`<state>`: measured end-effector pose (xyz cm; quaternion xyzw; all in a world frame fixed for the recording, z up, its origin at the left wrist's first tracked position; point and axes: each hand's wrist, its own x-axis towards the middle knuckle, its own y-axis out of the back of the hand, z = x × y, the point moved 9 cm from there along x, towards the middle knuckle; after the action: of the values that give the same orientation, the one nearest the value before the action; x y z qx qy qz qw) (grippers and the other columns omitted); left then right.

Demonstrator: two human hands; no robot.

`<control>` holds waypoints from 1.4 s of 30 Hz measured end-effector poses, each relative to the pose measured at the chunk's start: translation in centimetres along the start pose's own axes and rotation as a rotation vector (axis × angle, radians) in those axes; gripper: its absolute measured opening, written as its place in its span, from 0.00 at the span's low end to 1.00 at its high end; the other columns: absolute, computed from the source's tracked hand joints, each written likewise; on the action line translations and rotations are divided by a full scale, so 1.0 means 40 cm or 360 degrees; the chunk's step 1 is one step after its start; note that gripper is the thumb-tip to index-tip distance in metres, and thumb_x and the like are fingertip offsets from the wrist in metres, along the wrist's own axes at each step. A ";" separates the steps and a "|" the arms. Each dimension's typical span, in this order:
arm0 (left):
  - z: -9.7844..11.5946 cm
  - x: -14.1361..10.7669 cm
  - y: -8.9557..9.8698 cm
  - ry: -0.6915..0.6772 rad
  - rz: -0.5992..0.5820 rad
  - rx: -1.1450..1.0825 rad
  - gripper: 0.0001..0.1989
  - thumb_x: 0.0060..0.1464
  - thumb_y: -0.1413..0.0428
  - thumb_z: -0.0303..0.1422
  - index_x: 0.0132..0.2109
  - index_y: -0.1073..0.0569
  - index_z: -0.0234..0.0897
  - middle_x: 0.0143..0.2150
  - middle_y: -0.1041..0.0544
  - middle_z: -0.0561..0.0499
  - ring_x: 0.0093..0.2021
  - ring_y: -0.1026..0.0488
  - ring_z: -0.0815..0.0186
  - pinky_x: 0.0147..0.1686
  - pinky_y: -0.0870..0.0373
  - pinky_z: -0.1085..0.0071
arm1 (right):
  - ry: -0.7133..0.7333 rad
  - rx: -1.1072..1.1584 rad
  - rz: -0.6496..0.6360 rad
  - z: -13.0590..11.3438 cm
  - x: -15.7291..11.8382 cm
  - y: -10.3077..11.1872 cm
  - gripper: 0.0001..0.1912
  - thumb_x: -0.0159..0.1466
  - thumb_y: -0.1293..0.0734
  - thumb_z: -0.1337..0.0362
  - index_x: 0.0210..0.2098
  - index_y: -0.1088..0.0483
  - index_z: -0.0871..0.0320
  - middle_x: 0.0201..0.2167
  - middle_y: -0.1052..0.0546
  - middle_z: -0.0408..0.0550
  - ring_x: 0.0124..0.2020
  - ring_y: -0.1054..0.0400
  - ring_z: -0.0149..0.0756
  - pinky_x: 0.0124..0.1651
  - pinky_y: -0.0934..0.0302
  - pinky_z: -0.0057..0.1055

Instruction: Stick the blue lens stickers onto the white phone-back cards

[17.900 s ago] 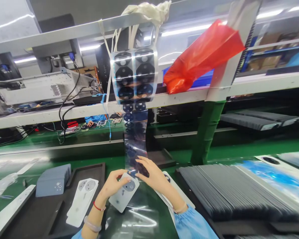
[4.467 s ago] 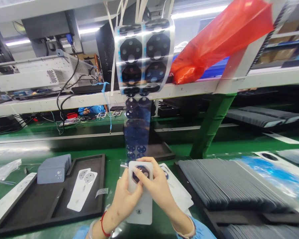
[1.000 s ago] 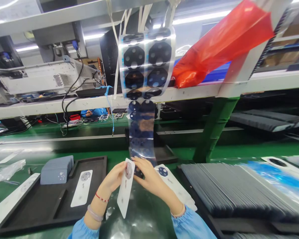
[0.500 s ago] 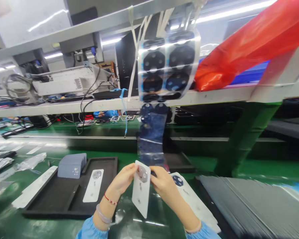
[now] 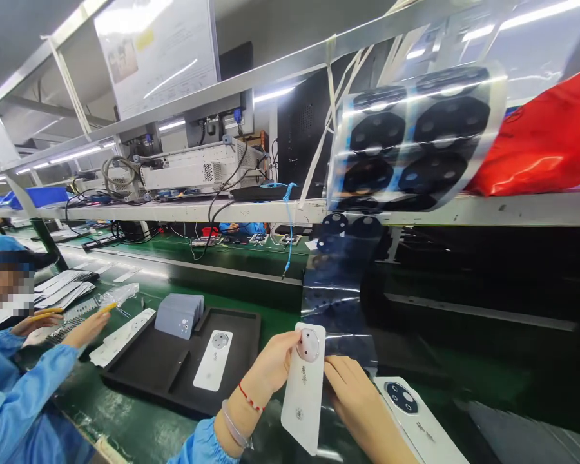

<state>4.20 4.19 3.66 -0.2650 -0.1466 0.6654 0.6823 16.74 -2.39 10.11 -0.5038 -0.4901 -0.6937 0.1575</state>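
My left hand [image 5: 273, 364] pinches the upper left edge of a white phone back cover [image 5: 302, 399], beside its round, pale camera ring. The cover stands nearly upright, with small dark print facing me. At its right edge are the bent fingers of my right hand [image 5: 360, 393]; their tips are partly hidden there. Another white back cover [image 5: 428, 428], with a dark camera ring, lies just right of my right hand. To the left, a black tray [image 5: 145, 374] holds a similar white cover [image 5: 213, 370] and a stack of blue-grey covers [image 5: 176, 316].
A roll of dark round stickers [image 5: 406, 142] hangs ahead, its strip [image 5: 338, 290] trailing to the bench. Above runs a shelf [image 5: 261, 211] with equipment. A co-worker in blue sleeves [image 5: 29, 393] works at left. Grey sheets [image 5: 517, 428] lie at right.
The view has swung left, bringing the co-worker into sight. The held cover has turned to face me more squarely. Both hands stay at it.
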 end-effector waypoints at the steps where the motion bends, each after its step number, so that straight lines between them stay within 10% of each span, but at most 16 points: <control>1: 0.003 0.000 0.002 -0.0012 0.0012 -0.0007 0.18 0.43 0.27 0.42 0.30 0.21 0.32 0.28 0.21 0.47 0.28 0.27 0.64 0.33 0.34 0.69 | -0.0006 -0.0010 -0.0013 0.000 -0.003 -0.006 0.20 0.60 0.45 0.82 0.37 0.28 0.55 0.30 0.22 0.51 0.28 0.28 0.43 0.28 0.33 0.35; 11: 0.084 0.003 0.053 -0.0393 0.0253 0.0086 0.22 0.38 0.26 0.47 0.27 0.25 0.34 0.25 0.24 0.53 0.28 0.29 0.67 0.33 0.34 0.71 | -0.0187 0.0487 -0.0144 -0.039 0.054 0.104 0.10 0.70 0.36 0.67 0.32 0.29 0.52 0.37 0.21 0.49 0.40 0.25 0.46 0.40 0.31 0.40; 17: 0.110 -0.052 0.020 -0.0626 0.0391 0.0217 0.23 0.46 0.29 0.48 0.46 0.19 0.40 0.45 0.18 0.49 0.45 0.25 0.63 0.44 0.33 0.73 | -0.1292 0.1231 -0.0163 0.070 0.013 0.102 0.12 0.62 0.26 0.53 0.28 0.25 0.53 0.26 0.22 0.44 0.30 0.28 0.40 0.37 0.32 0.35; 21: 0.076 -0.093 -0.061 -0.0490 0.0178 0.0380 0.25 0.45 0.31 0.54 0.38 0.18 0.35 0.32 0.20 0.49 0.32 0.28 0.65 0.32 0.33 0.73 | -0.1743 0.1443 0.0053 0.133 -0.034 0.062 0.19 0.52 0.22 0.46 0.26 0.24 0.55 0.25 0.22 0.46 0.28 0.30 0.40 0.35 0.33 0.37; 42: 0.033 -0.169 -0.161 -0.0259 -0.0131 0.0383 0.24 0.53 0.35 0.50 0.48 0.18 0.36 0.42 0.17 0.45 0.40 0.22 0.61 0.35 0.30 0.72 | -0.1813 0.1161 0.0299 0.143 -0.044 0.105 0.15 0.52 0.23 0.50 0.25 0.22 0.54 0.23 0.22 0.46 0.28 0.32 0.40 0.36 0.37 0.38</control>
<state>8.34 -2.08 9.37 -0.1203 -0.1312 0.6689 0.7217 23.63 -0.04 10.87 -0.7454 -0.6532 -0.0940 0.0942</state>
